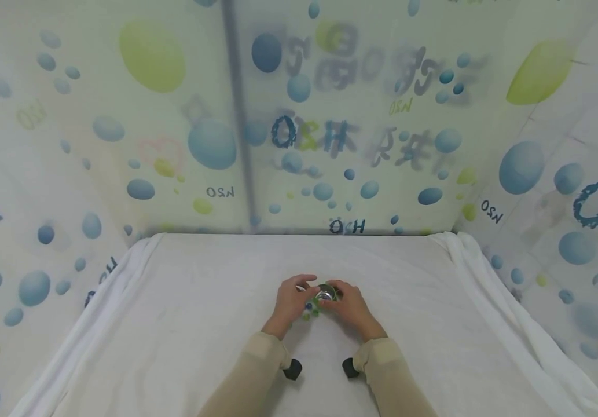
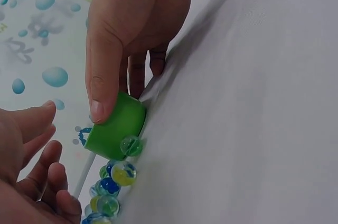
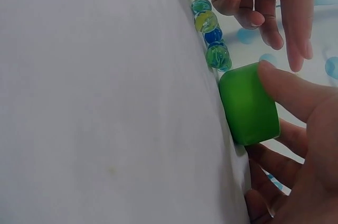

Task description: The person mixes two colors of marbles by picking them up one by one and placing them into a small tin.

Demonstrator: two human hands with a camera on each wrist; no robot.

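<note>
Several glass marbles (image 2: 110,186): on white cloth (image 2: 237,129), beside green cup (image 3: 249,105).
Right hand (image 1: 352,304): pinches the cup, lower centre of head view.
Left hand (image 1: 290,299): fingers loosely spread, just left of cup.

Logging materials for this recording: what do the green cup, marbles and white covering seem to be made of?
Green cup: perhaps plastic or coated metal, smooth with a soft sheen outside; silvery and metal-like inside in the head view.
Marbles: likely glass, glossy and see-through with coloured swirls.
White covering: probably matte cloth, judging by its bunched folds.
</note>
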